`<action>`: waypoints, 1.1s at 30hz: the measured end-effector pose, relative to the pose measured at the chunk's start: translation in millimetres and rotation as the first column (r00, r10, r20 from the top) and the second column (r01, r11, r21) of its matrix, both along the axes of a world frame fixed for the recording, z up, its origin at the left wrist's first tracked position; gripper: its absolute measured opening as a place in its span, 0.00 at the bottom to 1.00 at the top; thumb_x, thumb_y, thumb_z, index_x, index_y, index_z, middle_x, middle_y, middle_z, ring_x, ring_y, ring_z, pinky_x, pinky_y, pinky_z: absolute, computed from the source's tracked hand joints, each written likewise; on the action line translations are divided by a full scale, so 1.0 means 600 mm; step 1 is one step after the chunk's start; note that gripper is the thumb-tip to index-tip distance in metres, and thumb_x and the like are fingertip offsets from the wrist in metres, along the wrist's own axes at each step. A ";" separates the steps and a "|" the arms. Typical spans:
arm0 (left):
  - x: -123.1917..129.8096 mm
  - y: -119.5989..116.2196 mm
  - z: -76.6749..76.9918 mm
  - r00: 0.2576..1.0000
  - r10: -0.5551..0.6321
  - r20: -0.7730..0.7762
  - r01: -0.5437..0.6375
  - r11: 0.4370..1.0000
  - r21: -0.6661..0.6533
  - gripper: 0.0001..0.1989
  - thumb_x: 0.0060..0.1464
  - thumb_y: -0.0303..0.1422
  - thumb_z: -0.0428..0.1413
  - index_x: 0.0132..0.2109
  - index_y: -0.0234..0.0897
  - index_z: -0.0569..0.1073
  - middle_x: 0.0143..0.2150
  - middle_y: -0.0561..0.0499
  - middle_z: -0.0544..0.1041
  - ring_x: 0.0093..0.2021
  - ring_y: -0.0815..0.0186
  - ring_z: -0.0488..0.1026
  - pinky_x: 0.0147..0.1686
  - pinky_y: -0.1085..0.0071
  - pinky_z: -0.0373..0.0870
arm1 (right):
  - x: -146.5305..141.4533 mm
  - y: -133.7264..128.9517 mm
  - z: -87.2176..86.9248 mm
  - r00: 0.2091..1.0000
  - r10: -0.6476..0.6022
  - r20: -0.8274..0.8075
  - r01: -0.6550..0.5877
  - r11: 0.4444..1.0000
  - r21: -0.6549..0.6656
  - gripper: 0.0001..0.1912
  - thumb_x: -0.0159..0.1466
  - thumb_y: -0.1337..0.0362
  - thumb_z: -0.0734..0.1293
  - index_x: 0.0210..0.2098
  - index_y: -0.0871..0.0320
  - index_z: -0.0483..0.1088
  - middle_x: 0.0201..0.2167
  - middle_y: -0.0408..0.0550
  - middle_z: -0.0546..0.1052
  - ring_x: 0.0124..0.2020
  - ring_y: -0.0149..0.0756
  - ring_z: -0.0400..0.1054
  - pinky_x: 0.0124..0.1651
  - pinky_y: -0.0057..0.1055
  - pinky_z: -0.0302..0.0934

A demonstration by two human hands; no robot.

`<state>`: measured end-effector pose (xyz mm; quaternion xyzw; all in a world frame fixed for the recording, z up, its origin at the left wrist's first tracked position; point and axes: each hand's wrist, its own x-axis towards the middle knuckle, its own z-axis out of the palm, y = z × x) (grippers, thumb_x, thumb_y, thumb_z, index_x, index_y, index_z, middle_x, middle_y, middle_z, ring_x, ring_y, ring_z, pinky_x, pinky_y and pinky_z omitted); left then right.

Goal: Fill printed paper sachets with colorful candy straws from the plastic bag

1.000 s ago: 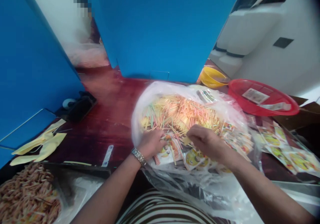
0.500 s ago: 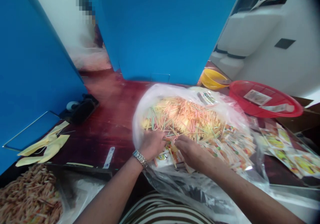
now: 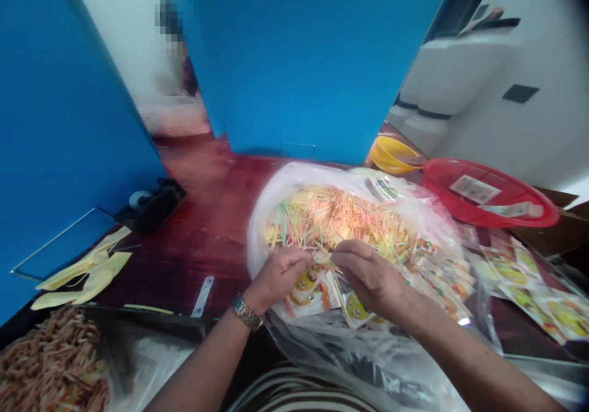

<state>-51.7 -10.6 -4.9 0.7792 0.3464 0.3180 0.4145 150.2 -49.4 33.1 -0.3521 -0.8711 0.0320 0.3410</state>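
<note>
— What is placed on the table?
— A plastic bag is laid there, with a heap of thin sticks and printed sachets held inside.
— And around it?
— A small strainer is set behind it, a round basket to the right, and further sachets are spread beside the bag.

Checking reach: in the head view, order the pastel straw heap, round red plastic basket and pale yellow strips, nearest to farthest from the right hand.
Right hand:
1. Pastel straw heap, ahead
2. Round red plastic basket, right
3. Pale yellow strips, left
</note>
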 end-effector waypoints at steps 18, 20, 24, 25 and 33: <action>-0.003 -0.021 -0.014 0.955 0.114 0.275 -0.130 0.991 0.040 0.14 0.59 0.37 0.50 0.46 0.38 0.76 0.43 0.45 0.77 0.45 0.62 0.71 0.49 0.64 0.65 | 0.005 -0.023 0.070 0.992 0.010 0.125 -0.004 0.999 -0.052 0.20 0.64 0.72 0.56 0.55 0.58 0.59 0.48 0.57 0.70 0.49 0.41 0.66 0.48 0.42 0.65; 0.000 -0.020 -0.016 0.932 0.103 0.346 -0.128 0.990 0.051 0.13 0.59 0.36 0.50 0.46 0.38 0.75 0.45 0.45 0.77 0.47 0.62 0.70 0.51 0.62 0.64 | 0.013 -0.037 0.082 0.983 -0.155 0.098 0.150 0.987 0.058 0.23 0.64 0.71 0.57 0.58 0.55 0.57 0.50 0.57 0.69 0.51 0.45 0.64 0.50 0.48 0.63; 0.022 -0.027 -0.007 0.926 -0.009 0.376 -0.054 0.986 0.156 0.11 0.59 0.34 0.50 0.45 0.39 0.75 0.45 0.46 0.77 0.48 0.62 0.70 0.52 0.62 0.62 | 0.000 -0.064 0.075 0.954 -0.274 0.125 0.263 0.960 0.096 0.26 0.64 0.68 0.58 0.61 0.55 0.53 0.38 0.55 0.73 0.39 0.44 0.67 0.41 0.45 0.64; 0.028 -0.030 -0.004 0.936 -0.034 0.351 -0.032 0.983 0.182 0.11 0.59 0.33 0.50 0.45 0.39 0.75 0.44 0.47 0.77 0.47 0.63 0.70 0.51 0.63 0.62 | -0.004 -0.069 0.064 0.954 -0.265 0.142 0.255 0.963 0.084 0.27 0.64 0.68 0.58 0.62 0.55 0.51 0.36 0.53 0.74 0.36 0.42 0.67 0.39 0.43 0.64; 0.006 -0.037 -0.026 0.981 0.040 -0.188 0.015 0.958 0.286 0.09 0.56 0.36 0.53 0.42 0.41 0.75 0.45 0.48 0.77 0.48 0.59 0.69 0.50 0.57 0.56 | 0.081 -0.113 -0.063 0.761 -0.557 0.332 0.545 0.827 0.140 0.17 0.64 0.66 0.55 0.53 0.57 0.61 0.34 0.54 0.76 0.32 0.44 0.68 0.31 0.38 0.59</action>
